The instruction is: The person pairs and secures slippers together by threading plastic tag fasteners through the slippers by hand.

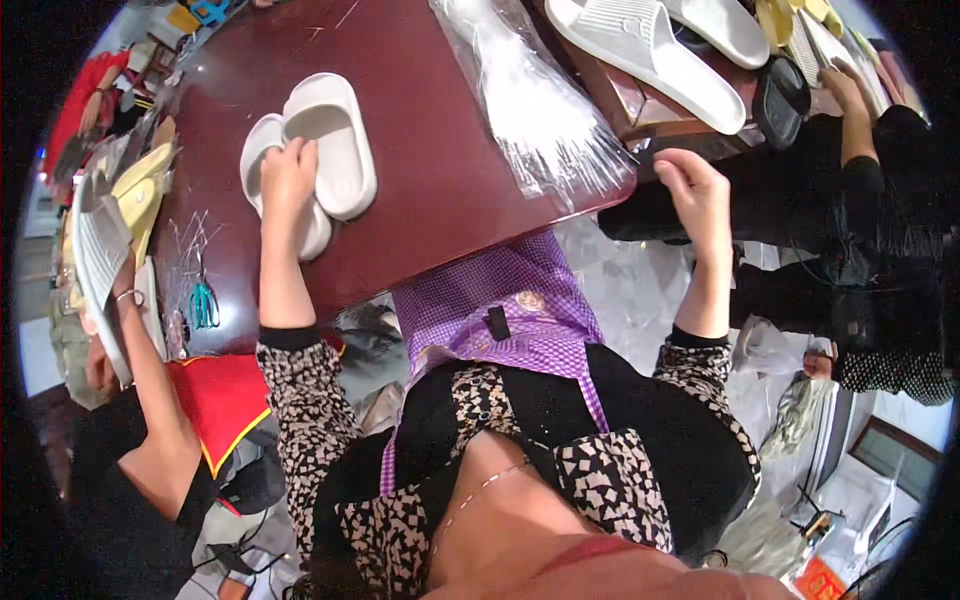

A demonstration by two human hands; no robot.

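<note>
A pair of off-white slide slippers (pixel 345 165) lies on the dark red table, one partly overlapping the other. My left hand (pixel 288 182) has its fingers curled over them, closed where the two meet. Off the table's right corner, my right hand (pixel 700 195) is raised with thumb and forefinger pinched together. Whatever may be between those fingertips is too small to make out. Nearest to it on the table is a clear plastic bag (pixel 540 110) full of thin white strips.
The dark red table (pixel 420 180) spreads before me. Larger white slides (pixel 660 65) and a black slipper (pixel 782 100) sit at the right. Teal strips (pixel 204 300) lie at the left edge. Co-workers stand on both sides; the left one holds a grey-white slide (pixel 100 260).
</note>
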